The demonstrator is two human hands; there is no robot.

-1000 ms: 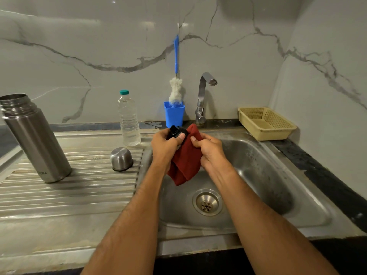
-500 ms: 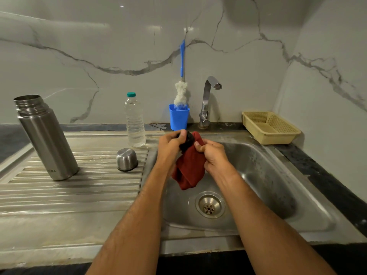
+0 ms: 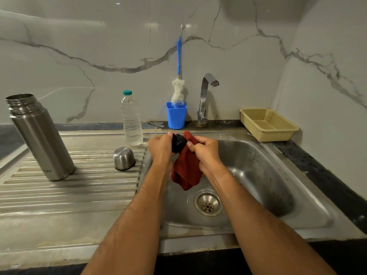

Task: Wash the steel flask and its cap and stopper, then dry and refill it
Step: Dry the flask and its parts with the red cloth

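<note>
Two bare hands over one steel sink; left hand clamped on one black stopper, fingers wrapped round its side; right hand pinched tight on one red cloth, thumb pressing the fabric against the stopper, loose end hanging down above the single drain. On the ribbed drainboard to the left: one steel flask, upright and uncapped, mouth open; one steel cap, dome up, well apart from the flask; one clear plastic bottle with a teal lid just behind the cap. Along the back ledge: one blue cup holding one bottle brush; one tap beside it; one yellow basket at the far right.
</note>
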